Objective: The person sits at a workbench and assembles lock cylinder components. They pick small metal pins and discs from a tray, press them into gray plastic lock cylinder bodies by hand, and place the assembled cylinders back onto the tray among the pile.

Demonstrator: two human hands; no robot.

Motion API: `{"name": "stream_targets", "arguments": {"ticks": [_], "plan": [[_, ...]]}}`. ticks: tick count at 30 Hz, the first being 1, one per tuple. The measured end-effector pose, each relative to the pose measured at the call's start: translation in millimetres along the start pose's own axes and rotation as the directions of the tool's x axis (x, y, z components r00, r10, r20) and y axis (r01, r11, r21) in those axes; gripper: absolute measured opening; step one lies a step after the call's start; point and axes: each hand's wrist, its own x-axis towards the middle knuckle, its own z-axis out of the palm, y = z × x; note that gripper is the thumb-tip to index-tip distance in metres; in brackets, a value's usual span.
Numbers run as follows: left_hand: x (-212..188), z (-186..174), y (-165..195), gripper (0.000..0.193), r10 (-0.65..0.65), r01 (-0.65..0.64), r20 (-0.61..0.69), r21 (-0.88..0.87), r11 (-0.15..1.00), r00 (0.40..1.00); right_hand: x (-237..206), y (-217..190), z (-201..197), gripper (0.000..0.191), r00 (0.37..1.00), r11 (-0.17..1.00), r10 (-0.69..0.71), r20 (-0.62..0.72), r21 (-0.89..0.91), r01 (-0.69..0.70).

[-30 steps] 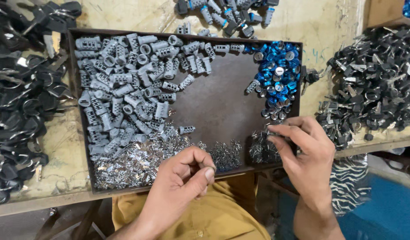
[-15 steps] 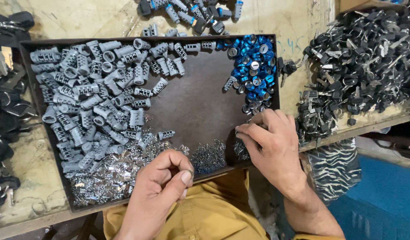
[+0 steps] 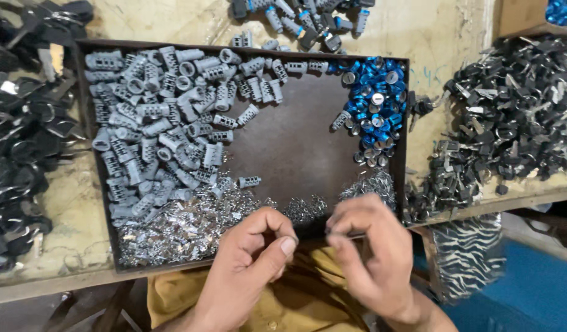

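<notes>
Your right hand (image 3: 369,258) now pulling off tray (image 3: 308,163), meeting left hand (image 3: 252,264) at near rim; both fingers pinching closed, contents too small to tell.

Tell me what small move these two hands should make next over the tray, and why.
Probably bring the two grips together: the left hand and right hand are both pinched shut near the front rim of the tray, fingertips facing, a narrow gap between them. What either pinches is too small to tell, maybe tiny metal bits.
</notes>
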Motion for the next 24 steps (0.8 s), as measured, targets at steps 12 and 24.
{"name": "stream_targets", "arguments": {"ticks": [12, 24], "plan": [[-4, 10, -4, 0.01, 0.002, 0.01, 0.034, -0.349, 0.937, 0.999, -17, -2, 41, 0.014, 0.992, 0.988, -0.041, -0.123, 0.144, 0.059], [-1, 6, -2, 0.003, 0.043, -0.034, 0.035, -0.224, 0.974, 0.998, -21, 12, 30, 0.02, 0.993, 0.969, -0.07, -0.095, 0.23, 0.09]]}}
